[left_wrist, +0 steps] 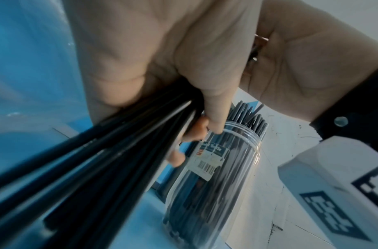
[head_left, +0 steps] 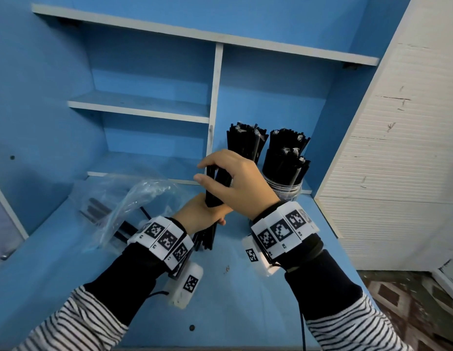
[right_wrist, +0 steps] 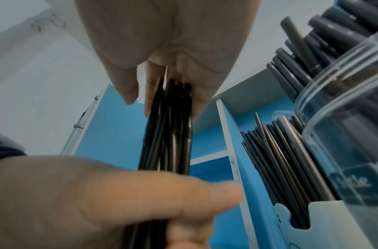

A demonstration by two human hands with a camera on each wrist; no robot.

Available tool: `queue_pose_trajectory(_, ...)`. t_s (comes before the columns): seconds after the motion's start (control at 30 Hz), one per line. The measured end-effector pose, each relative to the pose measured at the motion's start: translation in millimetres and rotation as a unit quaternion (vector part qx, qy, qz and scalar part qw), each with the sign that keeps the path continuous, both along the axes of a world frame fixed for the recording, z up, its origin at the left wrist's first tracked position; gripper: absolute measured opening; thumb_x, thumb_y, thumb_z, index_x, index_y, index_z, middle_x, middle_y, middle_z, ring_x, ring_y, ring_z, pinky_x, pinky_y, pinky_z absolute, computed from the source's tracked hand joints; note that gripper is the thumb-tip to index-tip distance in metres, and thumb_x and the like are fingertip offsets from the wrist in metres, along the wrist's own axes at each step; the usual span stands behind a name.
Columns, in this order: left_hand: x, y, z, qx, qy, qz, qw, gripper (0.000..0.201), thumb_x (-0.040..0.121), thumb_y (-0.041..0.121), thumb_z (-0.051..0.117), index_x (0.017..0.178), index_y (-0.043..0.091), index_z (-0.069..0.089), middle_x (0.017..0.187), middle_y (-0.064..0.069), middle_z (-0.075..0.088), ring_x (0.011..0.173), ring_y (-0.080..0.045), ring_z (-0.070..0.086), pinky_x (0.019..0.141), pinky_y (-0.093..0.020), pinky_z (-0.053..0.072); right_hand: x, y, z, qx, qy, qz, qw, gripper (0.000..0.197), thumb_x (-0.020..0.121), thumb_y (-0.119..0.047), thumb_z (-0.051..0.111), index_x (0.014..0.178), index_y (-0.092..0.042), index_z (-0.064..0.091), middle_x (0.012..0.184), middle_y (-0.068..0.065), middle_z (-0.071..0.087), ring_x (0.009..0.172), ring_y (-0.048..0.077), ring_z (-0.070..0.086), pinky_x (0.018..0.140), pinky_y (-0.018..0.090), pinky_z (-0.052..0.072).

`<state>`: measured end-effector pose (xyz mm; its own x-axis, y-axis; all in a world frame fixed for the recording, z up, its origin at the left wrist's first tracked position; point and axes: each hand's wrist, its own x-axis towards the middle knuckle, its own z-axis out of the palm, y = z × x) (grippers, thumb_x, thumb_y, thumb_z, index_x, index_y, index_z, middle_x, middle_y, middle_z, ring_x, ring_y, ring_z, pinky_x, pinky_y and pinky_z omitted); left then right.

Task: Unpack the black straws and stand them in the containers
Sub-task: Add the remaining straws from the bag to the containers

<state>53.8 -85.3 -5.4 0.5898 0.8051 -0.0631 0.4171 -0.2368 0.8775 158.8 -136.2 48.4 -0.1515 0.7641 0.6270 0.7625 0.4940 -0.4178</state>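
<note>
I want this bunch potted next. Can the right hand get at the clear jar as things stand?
Probably yes: the right hand sits just beside the clear jar, nothing between them, though the jar already looks packed with straws.

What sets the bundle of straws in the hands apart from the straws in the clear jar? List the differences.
The bundle of straws is gripped by the left hand low down and the right hand near its top; the straws in the clear jar stand untouched. The bundle is held in front of the shelf; the jar's straws sit inside a clear jar at the back right. Both are black and roughly upright.
</note>
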Motion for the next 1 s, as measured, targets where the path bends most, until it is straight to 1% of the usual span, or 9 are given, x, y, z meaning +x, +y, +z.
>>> queue_pose_trajectory(0.07,2,0,1,-0.018,-0.009,0.022,1.000,0.020,0.075,0.035,0.056,0.068,0.015,0.054,0.067,-0.001,0.063,0.086,-0.024,0.067,0.089,-0.040,0.049,3,1,1,0.008,-0.004,-0.003,1.000,0.020,0.089,-0.022,0.066,0.104,-0.009,0.066,0.101,0.001,0.064,0.096,0.012,0.059,0.088,0.021,0.046)
queue_pose_trajectory(0.23,-2,5,-17,-0.028,0.046,0.029,0.998,0.027,0.085,0.035,0.067,0.076,0.010,0.068,0.085,-0.004,0.071,0.085,-0.019,0.065,0.075,-0.024,0.045,4,0,-12,-0.043,-0.019,-0.031,0.998,0.031,0.087,-0.016,0.066,0.117,-0.008,0.059,0.112,0.002,0.060,0.103,0.013,0.057,0.089,0.008,0.039)
queue_pose_trajectory(0.37,-4,2,-21,-0.041,0.043,0.030,0.998,0.034,0.088,0.039,0.064,0.088,0.005,0.067,0.079,-0.002,0.068,0.084,-0.017,0.064,0.069,-0.022,0.042,7,-7,-5,-0.056,-0.003,-0.051,0.997,0.041,0.087,-0.025,0.068,0.124,-0.011,0.056,0.121,0.001,0.059,0.113,0.014,0.054,0.099,0.026,0.043)
queue_pose_trajectory(0.47,0,-3,-11,-0.033,-0.022,0.029,0.999,0.031,0.088,0.037,0.064,0.072,0.010,0.058,0.062,0.002,0.059,0.072,-0.010,0.066,0.076,-0.027,0.048,10,-17,8,-0.041,0.052,-0.084,0.994,0.076,0.080,-0.038,0.075,0.141,-0.012,0.038,0.142,0.000,0.044,0.131,0.013,0.041,0.109,0.031,0.038)
queue_pose_trajectory(0.57,3,-10,2,-0.034,-0.053,-0.037,0.997,0.031,0.084,0.030,0.067,0.076,0.002,0.055,0.055,0.002,0.052,0.058,-0.009,0.060,0.084,-0.037,0.052,14,-25,14,-0.057,0.099,-0.125,0.986,0.102,0.065,-0.060,0.077,0.144,-0.017,0.029,0.144,-0.002,0.035,0.132,0.015,0.036,0.108,0.035,0.039)
queue_pose_trajectory(0.67,8,-21,11,-0.037,-0.064,-0.110,0.991,0.023,0.074,0.020,0.066,0.074,0.001,0.055,0.052,0.004,0.050,0.052,-0.011,0.052,0.068,-0.038,0.049,17,-27,8,-0.130,0.054,-0.148,0.979,0.080,0.054,-0.075,0.070,0.112,-0.023,0.056,0.124,-0.002,0.045,0.118,0.011,0.042,0.099,0.025,0.044)
queue_pose_trajectory(0.77,12,-30,14,-0.057,-0.023,-0.160,0.985,0.030,0.082,0.007,0.065,0.057,0.013,0.051,0.047,0.005,0.046,0.050,-0.007,0.049,0.072,-0.031,0.050,21,-29,2,-0.187,0.033,-0.115,0.975,0.043,0.072,-0.049,0.074,0.104,-0.022,0.066,0.112,-0.005,0.054,0.102,0.001,0.051,0.078,0.006,0.041)
queue_pose_trajectory(0.87,14,-34,15,-0.061,-0.010,-0.205,0.977,0.041,0.084,0.005,0.064,0.049,0.018,0.047,0.046,0.005,0.043,0.050,-0.009,0.047,0.075,-0.030,0.051,24,-39,5,-0.179,0.064,-0.047,0.981,0.005,0.081,-0.019,0.069,0.083,-0.015,0.070,0.082,-0.007,0.064,0.078,0.002,0.061,0.067,0.013,0.047)
queue_pose_trajectory(1.0,22,-35,23,-0.009,-0.061,-0.203,0.977,0.029,0.083,0.015,0.072,0.063,0.013,0.052,0.054,0.006,0.051,0.057,-0.009,0.052,0.063,-0.022,0.048,34,-47,27,-0.147,0.055,-0.025,0.987,0.015,0.084,-0.010,0.064,0.072,-0.002,0.064,0.069,0.007,0.065,0.066,0.015,0.061,0.065,0.028,0.054)
